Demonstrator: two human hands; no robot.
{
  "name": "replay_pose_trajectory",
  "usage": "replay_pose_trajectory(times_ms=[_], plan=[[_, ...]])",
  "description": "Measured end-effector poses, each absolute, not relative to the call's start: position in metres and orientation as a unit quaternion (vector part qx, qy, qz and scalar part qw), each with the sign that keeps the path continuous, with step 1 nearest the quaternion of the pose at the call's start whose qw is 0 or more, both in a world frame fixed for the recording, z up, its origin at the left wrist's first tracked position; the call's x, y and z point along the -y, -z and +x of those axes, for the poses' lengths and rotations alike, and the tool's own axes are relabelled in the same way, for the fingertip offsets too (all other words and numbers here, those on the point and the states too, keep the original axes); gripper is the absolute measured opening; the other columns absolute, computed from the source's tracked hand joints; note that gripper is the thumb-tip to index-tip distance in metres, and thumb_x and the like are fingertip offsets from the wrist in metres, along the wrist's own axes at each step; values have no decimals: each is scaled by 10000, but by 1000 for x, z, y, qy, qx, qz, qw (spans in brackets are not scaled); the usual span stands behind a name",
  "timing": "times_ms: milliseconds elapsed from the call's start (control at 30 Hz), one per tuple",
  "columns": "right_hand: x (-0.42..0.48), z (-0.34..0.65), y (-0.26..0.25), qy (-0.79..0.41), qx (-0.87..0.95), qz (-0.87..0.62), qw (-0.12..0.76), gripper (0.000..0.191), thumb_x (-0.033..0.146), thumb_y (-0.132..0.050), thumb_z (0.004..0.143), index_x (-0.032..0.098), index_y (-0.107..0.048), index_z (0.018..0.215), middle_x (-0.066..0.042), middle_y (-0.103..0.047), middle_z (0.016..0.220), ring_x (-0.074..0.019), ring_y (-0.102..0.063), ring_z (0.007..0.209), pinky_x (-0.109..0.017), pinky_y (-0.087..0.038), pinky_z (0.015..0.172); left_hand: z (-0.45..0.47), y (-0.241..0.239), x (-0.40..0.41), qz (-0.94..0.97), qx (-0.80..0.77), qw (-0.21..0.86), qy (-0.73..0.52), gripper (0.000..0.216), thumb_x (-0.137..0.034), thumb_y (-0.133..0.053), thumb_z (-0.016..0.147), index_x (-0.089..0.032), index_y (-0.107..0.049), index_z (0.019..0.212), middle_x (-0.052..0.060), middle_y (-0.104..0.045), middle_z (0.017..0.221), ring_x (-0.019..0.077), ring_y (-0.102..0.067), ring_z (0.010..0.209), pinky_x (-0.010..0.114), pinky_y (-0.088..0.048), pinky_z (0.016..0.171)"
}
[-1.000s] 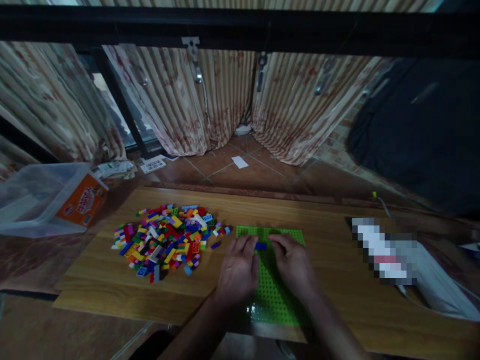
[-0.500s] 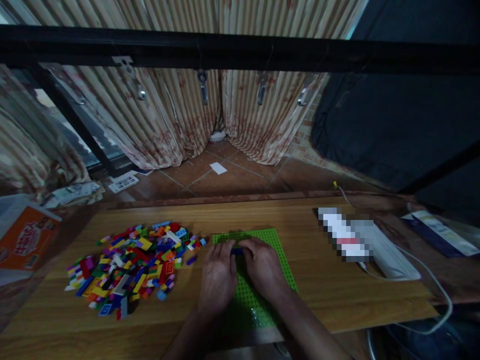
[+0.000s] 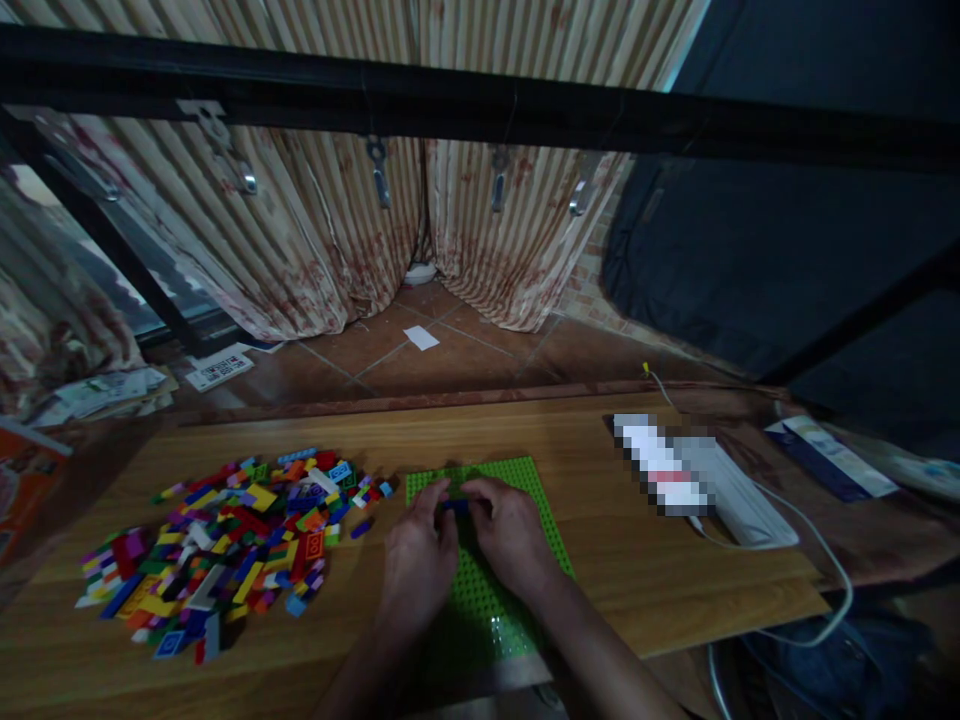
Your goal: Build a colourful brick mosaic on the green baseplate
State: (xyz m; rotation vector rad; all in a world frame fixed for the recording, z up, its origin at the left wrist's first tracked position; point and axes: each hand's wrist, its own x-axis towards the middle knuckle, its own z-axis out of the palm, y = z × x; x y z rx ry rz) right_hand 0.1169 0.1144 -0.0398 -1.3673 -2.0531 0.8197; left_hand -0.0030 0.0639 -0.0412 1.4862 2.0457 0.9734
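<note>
A green studded baseplate (image 3: 525, 490) lies on the wooden board (image 3: 615, 570) in front of me. Both my hands rest over it. My left hand (image 3: 416, 565) and my right hand (image 3: 514, 535) meet at their fingertips, pinching a small blue brick (image 3: 454, 506) that sits near the plate's far edge. To the left, a heap of many small coloured bricks (image 3: 225, 545) is spread over the board, about a hand's width from my left hand.
A white power strip (image 3: 731, 500) with a trailing cable (image 3: 832, 600) lies at the right. An orange box (image 3: 22, 480) sits at the far left edge. A black rail (image 3: 480, 100) crosses overhead. Striped curtains (image 3: 322, 230) and tiled floor lie beyond the board.
The view has swung to the right, so everything sits further left in the picture. My hands have stayed together on the blue brick over the baseplate.
</note>
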Motion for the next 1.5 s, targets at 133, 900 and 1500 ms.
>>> replay_pose_trajectory(times_ms=[133, 900, 1500], plan=[[-115, 118, 38, -312, 761, -504, 266, 321, 80, -482, 814, 214, -717, 987, -46, -744, 986, -181, -692, 888, -304, -515, 839, -3, 40, -67, 508, -745, 241, -358, 349, -125, -490, 858, -169, -605, 1184, 70, -726, 1031, 202, -699, 894, 351, -556, 792], [-121, 122, 45, -408, 702, -508, 288, 270, 182, -528, 739, 207, -733, 915, -34, -749, 820, -189, -691, 755, -315, -511, 733, -1, 41, -71, 459, -747, 276, -394, 323, -49, -523, 783, -191, -672, 1032, 33, -731, 940, 158, -685, 857, 274, -520, 817], [-135, 138, 61, -399, 721, -534, 188, 406, 474, -556, 674, 236, -736, 948, -54, -768, 925, -273, -711, 885, -372, -532, 769, 4, 43, -60, 484, -727, 275, -403, 338, -103, -459, 797, -183, -681, 1039, 72, -717, 1022, 208, -667, 942, 318, -524, 887]])
